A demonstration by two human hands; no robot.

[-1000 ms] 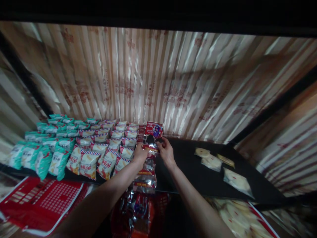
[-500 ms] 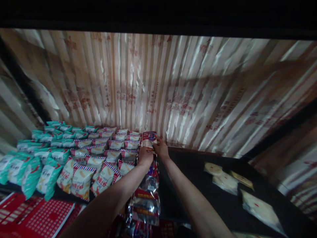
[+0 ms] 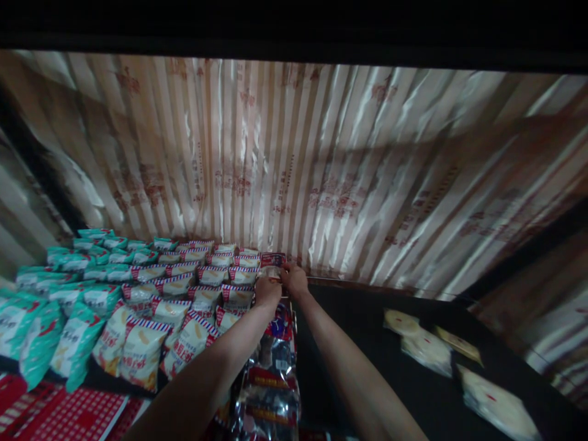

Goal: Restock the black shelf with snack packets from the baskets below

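A dark red snack packet (image 3: 272,261) with a pale lower part stands at the back of the shelf, against the last row of goods. My left hand (image 3: 268,290) is closed on its lower left edge, and my right hand (image 3: 294,280) pinches its right side. The fingertips are partly hidden. Below my hands, a line of shiny dark packets (image 3: 271,383) with red bands runs toward me. Immediately to the left stand white snack bags (image 3: 146,349) with striped red-and-blue tops, in several rows.
Teal snack bags (image 3: 76,343) fill the far left. Red plastic baskets (image 3: 80,416) sit below the shelf's front edge. On the black shelf (image 3: 349,324) at right lie flat round breads in clear wrap (image 3: 427,350) and a yellowish packet (image 3: 458,344). Striped printed sheeting (image 3: 294,159) covers the back.
The packet has dropped a little and leans back more, with both hands still on it. The view has shifted slightly, so the shelf goods appear lower and more spread out.
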